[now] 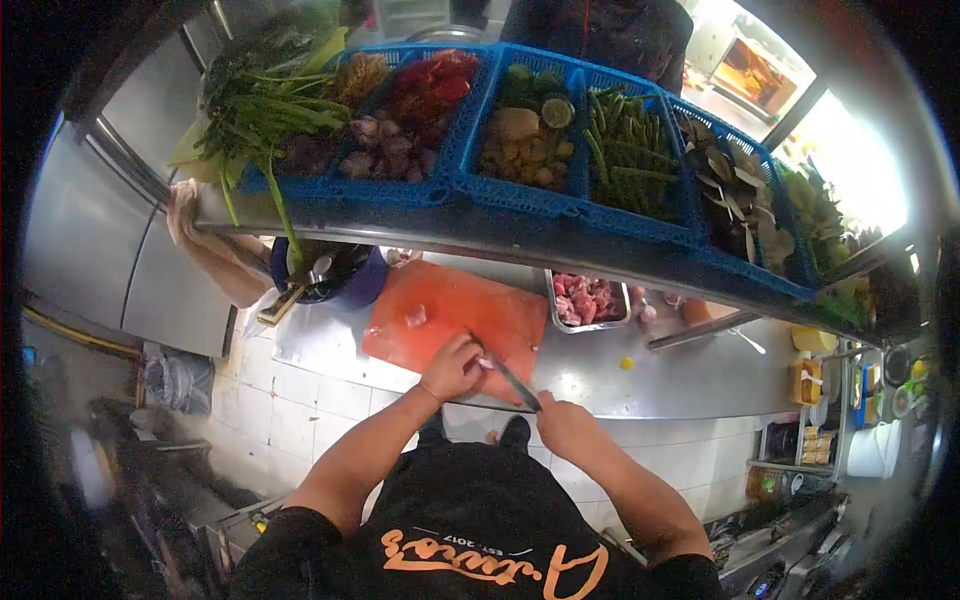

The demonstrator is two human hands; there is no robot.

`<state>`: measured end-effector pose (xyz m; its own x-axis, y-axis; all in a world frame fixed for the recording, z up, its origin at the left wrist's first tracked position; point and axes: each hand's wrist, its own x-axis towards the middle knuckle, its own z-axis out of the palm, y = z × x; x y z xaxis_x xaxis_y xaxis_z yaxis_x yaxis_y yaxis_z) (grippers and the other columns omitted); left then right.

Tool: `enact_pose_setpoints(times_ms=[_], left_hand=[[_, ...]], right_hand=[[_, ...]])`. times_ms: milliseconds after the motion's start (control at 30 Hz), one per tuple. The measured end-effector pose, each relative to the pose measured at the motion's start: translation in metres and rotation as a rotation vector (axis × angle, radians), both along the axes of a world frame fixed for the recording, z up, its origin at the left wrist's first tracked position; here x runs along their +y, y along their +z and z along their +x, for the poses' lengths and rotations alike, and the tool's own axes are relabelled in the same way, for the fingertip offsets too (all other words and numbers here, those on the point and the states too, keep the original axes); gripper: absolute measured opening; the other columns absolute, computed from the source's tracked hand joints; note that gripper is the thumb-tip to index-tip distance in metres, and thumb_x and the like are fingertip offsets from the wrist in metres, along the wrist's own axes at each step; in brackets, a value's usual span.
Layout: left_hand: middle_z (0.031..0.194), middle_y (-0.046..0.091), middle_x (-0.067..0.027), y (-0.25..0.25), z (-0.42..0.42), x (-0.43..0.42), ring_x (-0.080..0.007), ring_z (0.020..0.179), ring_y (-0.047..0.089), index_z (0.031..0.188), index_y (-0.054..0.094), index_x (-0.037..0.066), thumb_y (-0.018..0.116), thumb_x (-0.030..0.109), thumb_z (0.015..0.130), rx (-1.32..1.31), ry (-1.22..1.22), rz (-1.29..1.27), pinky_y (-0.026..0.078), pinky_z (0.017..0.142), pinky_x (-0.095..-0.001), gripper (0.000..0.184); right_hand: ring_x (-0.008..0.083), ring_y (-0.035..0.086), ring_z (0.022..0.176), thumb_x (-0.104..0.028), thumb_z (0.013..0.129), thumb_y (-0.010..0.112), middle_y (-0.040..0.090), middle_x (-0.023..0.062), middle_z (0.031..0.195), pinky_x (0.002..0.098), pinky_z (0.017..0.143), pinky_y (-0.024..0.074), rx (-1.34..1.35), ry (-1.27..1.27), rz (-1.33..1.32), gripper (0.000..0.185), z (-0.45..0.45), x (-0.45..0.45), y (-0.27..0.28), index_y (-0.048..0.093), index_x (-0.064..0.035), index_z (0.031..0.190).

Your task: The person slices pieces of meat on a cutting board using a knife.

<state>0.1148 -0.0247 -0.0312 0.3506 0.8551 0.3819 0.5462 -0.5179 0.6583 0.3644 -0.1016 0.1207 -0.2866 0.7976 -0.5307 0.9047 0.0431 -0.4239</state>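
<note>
A red-orange cutting board [395, 345] lies on the steel counter before me. My right hand [565, 424] is closed round the handle of a knife [517, 384], whose blade slants up and left across the board. Close to the blade, my left hand [454, 368] has its fingers curled on the board around a small pale piece of food [485, 363]; its exact kind is too small to tell. Farther left on the board lies a whitish, translucent scrap [415, 317]. Behind the board's right side, a metal tray [592, 327] holds chunks of raw meat [585, 298].
Overhead, a steel shelf [420, 232] carries blue baskets [520, 197] of vegetables, limes and green beans. Leafy stalks [278, 195] hang over its left end. A dark blue bucket [365, 283] with utensils stands left of the board. A spoon [748, 342] lies at right.
</note>
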Motion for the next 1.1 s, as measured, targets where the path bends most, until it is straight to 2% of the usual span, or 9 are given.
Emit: enact_pose_setpoints(times_ms=[267, 467, 567, 633, 700, 867, 967, 1067, 1100], left_hand=[[0.095, 0.057, -0.0125, 0.002, -0.001, 0.001, -0.0348, 0.093, 0.059, 0.093, 0.062, 0.006, 0.071, 0.012, 0.075, -0.001, -0.014, 0.008, 0.051, 0.083, -0.0443, 0.021], [0.094, 0.058, -0.0114, -0.015, -0.007, 0.005, -0.0340, 0.091, 0.060, 0.089, 0.060, 0.007, 0.073, 0.011, 0.072, 0.003, -0.084, 0.002, 0.051, 0.082, -0.0436, 0.021], [0.092, 0.058, -0.0110, -0.008, -0.006, 0.002, -0.0334, 0.091, 0.061, 0.088, 0.060, 0.007, 0.073, 0.009, 0.072, -0.015, -0.045, 0.000, 0.052, 0.081, -0.0428, 0.021], [0.092, 0.059, -0.0108, -0.004, -0.005, 0.002, -0.0329, 0.091, 0.061, 0.087, 0.060, 0.007, 0.072, 0.008, 0.072, -0.018, -0.023, -0.059, 0.052, 0.081, -0.0420, 0.019], [0.090, 0.060, -0.0108, 0.003, -0.004, 0.002, -0.0326, 0.090, 0.062, 0.087, 0.060, 0.006, 0.072, 0.008, 0.073, -0.046, -0.013, -0.093, 0.052, 0.080, -0.0417, 0.018], [0.089, 0.061, -0.0117, 0.004, -0.004, 0.006, -0.0332, 0.088, 0.062, 0.086, 0.060, 0.006, 0.070, 0.007, 0.075, -0.208, -0.084, -0.108, 0.052, 0.078, -0.0428, 0.015], [0.093, 0.064, -0.0122, -0.006, -0.014, 0.008, -0.0331, 0.091, 0.063, 0.087, 0.060, 0.006, 0.069, 0.006, 0.074, -0.071, -0.071, -0.066, 0.053, 0.079, -0.0430, 0.016], [0.100, 0.066, -0.0127, 0.010, -0.029, -0.003, -0.0337, 0.096, 0.064, 0.089, 0.061, 0.006, 0.067, 0.004, 0.073, 0.042, -0.003, -0.188, 0.052, 0.086, -0.0439, 0.017], [0.101, 0.067, -0.0130, 0.006, -0.034, -0.006, -0.0341, 0.098, 0.064, 0.091, 0.062, 0.005, 0.067, 0.004, 0.073, 0.025, 0.036, -0.118, 0.052, 0.088, -0.0444, 0.018]], right_hand=[[0.0462, 0.070, 0.087, -0.015, 0.096, 0.050, 0.070, 0.0293, 0.093, 0.0572, 0.078, 0.0549, -0.016, -0.004, -0.024, 0.026, -0.011, 0.008, 0.009, 0.055, 0.0032, 0.114], [0.0495, 0.068, 0.085, -0.022, 0.095, 0.056, 0.071, 0.0243, 0.090, 0.0574, 0.076, 0.0538, 0.065, 0.174, 0.369, 0.029, -0.037, 0.034, -0.165, 0.058, -0.0030, 0.117], [0.0504, 0.068, 0.084, -0.019, 0.095, 0.055, 0.071, 0.0250, 0.090, 0.0586, 0.077, 0.0533, -0.068, 0.243, 0.159, 0.027, -0.029, 0.025, -0.111, 0.057, -0.0006, 0.115], [0.0484, 0.069, 0.085, -0.021, 0.096, 0.054, 0.071, 0.0260, 0.091, 0.0569, 0.076, 0.0547, -0.051, 0.022, 0.020, 0.029, -0.023, 0.003, -0.023, 0.058, 0.0036, 0.110], [0.0482, 0.069, 0.085, -0.020, 0.096, 0.051, 0.071, 0.0276, 0.092, 0.0572, 0.077, 0.0544, -0.033, -0.097, -0.062, 0.029, -0.022, -0.007, -0.003, 0.057, 0.0055, 0.109], [0.0494, 0.068, 0.083, -0.016, 0.097, 0.046, 0.069, 0.0298, 0.091, 0.0596, 0.076, 0.0525, 0.041, 0.017, 0.107, 0.028, -0.038, -0.010, -0.083, 0.054, 0.0059, 0.113], [0.0487, 0.069, 0.086, -0.026, 0.096, 0.059, 0.069, 0.0325, 0.096, 0.0559, 0.080, 0.0541, 0.046, -0.053, 0.043, 0.039, -0.038, 0.013, -0.149, 0.054, 0.0037, 0.122], [0.0319, 0.069, 0.060, -0.025, 0.100, 0.057, 0.069, 0.0201, 0.079, 0.0465, 0.056, 0.0557, 0.367, -0.214, 0.068, 0.032, -0.010, 0.011, -0.096, 0.053, -0.0001, 0.118], [0.0205, 0.065, 0.055, -0.023, 0.100, 0.059, 0.067, 0.0147, 0.076, 0.0391, 0.047, 0.0531, 0.413, -0.312, 0.042, 0.027, 0.001, 0.006, -0.092, 0.053, -0.0026, 0.116]])
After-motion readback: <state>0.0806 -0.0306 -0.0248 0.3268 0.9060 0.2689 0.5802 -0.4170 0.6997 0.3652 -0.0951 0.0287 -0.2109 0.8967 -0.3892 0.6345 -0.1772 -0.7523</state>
